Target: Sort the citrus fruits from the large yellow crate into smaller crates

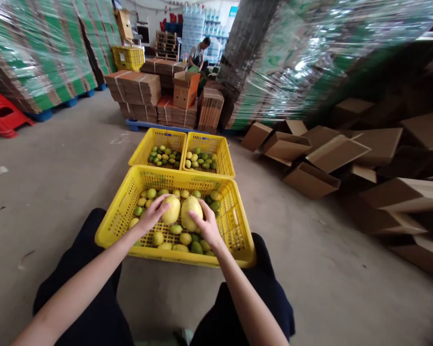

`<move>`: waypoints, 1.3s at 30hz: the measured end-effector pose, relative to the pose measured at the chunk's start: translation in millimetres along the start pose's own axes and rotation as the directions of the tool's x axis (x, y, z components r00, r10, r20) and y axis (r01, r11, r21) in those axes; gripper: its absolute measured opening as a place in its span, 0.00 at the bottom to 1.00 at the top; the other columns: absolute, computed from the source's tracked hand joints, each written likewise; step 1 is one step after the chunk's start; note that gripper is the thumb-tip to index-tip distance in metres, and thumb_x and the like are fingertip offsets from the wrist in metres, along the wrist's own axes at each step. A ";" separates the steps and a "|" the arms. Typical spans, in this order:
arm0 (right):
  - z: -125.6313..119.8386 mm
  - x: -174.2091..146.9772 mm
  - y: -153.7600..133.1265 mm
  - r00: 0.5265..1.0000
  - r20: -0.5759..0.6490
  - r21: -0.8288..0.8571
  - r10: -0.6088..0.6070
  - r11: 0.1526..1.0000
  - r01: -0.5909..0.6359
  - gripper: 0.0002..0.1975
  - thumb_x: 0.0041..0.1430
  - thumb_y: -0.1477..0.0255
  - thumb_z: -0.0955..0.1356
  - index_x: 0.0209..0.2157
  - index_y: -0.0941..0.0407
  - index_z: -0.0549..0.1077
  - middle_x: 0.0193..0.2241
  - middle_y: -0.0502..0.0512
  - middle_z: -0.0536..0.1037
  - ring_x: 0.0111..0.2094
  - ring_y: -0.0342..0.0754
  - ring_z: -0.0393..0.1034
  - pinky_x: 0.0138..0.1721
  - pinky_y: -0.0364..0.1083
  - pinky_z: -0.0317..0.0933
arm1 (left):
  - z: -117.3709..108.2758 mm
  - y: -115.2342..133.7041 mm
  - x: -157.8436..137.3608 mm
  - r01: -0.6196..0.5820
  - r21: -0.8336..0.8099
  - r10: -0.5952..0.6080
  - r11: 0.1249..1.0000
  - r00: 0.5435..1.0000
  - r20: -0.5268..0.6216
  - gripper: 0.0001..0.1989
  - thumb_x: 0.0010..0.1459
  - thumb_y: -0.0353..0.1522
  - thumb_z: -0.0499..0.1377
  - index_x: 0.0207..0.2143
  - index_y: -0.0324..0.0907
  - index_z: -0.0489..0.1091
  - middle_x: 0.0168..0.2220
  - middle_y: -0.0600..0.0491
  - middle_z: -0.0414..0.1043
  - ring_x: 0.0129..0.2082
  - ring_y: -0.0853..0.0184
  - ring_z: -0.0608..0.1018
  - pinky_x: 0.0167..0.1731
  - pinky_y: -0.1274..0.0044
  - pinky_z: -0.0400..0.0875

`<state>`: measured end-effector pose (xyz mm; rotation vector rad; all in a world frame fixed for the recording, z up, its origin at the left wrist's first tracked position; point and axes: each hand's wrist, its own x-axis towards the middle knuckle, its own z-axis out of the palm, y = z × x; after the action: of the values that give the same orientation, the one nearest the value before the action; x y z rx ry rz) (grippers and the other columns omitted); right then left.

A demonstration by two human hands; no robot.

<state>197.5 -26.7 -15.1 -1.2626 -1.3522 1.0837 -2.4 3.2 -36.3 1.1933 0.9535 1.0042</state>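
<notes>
My left hand is wrapped round a yellow lemon. A second yellow lemon, side by side with the first, is gripped by my right hand. Both are held up over a large yellow plastic crate in front of my knees. Inside the crate, yellow and green lemons lie loosely on the slotted floor. My hands and the two held lemons hide part of the fruit behind them.
Two more yellow crates with green and yellow fruit adjoin the far side. Beyond are strapped flat cardboard stacks on a blue pallet; a person bends behind them. Open cardboard boxes pile up at right. A red stool stands at left.
</notes>
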 end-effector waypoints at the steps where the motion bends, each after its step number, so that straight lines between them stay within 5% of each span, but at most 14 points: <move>1: 1.1 0.0 0.0 1.000 0.013 0.047 0.013 0.999 -0.014 0.23 0.52 0.55 0.71 0.46 0.55 0.75 0.42 0.55 0.81 0.43 0.54 0.74 0.46 0.50 0.70 | 1.6 0.0 -2.2 0.041 -0.024 -0.040 0.999 0.999 0.021 0.32 0.54 0.53 0.60 0.54 0.43 0.68 0.45 0.46 0.76 0.35 0.61 0.81 0.27 0.75 0.77; 4: 4.5 0.4 -0.5 0.994 0.062 0.170 0.089 0.981 -0.098 0.22 0.53 0.56 0.69 0.47 0.53 0.75 0.42 0.54 0.79 0.41 0.51 0.73 0.39 0.46 0.71 | 6.2 -0.8 -6.3 0.129 -0.060 -0.124 0.990 0.989 0.077 0.31 0.57 0.54 0.54 0.57 0.46 0.63 0.36 0.52 0.75 0.19 0.68 0.77 0.14 0.79 0.69; 9: 11.5 1.3 1.7 0.939 0.160 0.276 0.305 0.899 -0.339 0.21 0.53 0.55 0.69 0.44 0.52 0.74 0.33 0.51 0.77 0.25 0.45 0.70 0.18 0.41 0.63 | 5.4 -4.1 -3.9 0.230 -0.033 -0.228 0.973 0.972 0.050 0.30 0.56 0.54 0.53 0.52 0.44 0.63 0.25 0.56 0.71 0.13 0.67 0.75 0.10 0.80 0.63; 13: 16.6 3.2 3.4 0.833 0.285 0.356 0.474 0.755 -0.551 0.17 0.60 0.56 0.64 0.38 0.55 0.72 0.19 0.49 0.73 0.15 0.44 0.67 0.11 0.39 0.54 | 3.8 -3.7 -3.2 0.331 -0.030 -0.332 0.943 0.943 -0.012 0.29 0.57 0.54 0.50 0.49 0.41 0.64 0.20 0.57 0.70 0.11 0.67 0.72 0.09 0.80 0.59; 16: 18.6 5.4 -0.1 0.724 0.385 0.363 0.572 0.627 -0.689 0.23 0.66 0.56 0.57 0.36 0.58 0.73 0.13 0.51 0.71 0.12 0.45 0.67 0.10 0.38 0.53 | 3.8 -2.0 -4.6 0.376 -0.024 -0.377 0.926 0.926 -0.029 0.28 0.58 0.54 0.50 0.49 0.41 0.65 0.18 0.57 0.69 0.11 0.67 0.72 0.10 0.81 0.57; 22: 22.7 6.6 -7.3 0.602 0.427 0.342 0.675 0.496 -0.799 0.31 0.70 0.55 0.51 0.31 0.60 0.73 0.11 0.54 0.72 0.09 0.44 0.66 0.08 0.37 0.55 | 2.6 -8.5 -4.1 0.416 -0.032 -0.417 0.909 0.903 -0.106 0.26 0.61 0.52 0.49 0.45 0.41 0.68 0.16 0.57 0.69 0.08 0.69 0.68 0.09 0.81 0.53; 39: 18.6 9.7 -1.6 0.633 0.392 0.341 0.668 0.533 -0.774 0.30 0.70 0.52 0.51 0.27 0.57 0.69 0.11 0.54 0.72 0.08 0.41 0.63 0.07 0.36 0.52 | 9.4 -15.5 8.1 0.451 -0.096 -0.461 0.887 0.878 -0.132 0.25 0.62 0.53 0.48 0.31 0.42 0.69 0.14 0.53 0.69 0.08 0.71 0.66 0.09 0.81 0.50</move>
<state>178.7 -17.1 -15.5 -1.3619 -0.5527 2.0620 10.5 7.1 -50.9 0.7890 1.2458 0.7405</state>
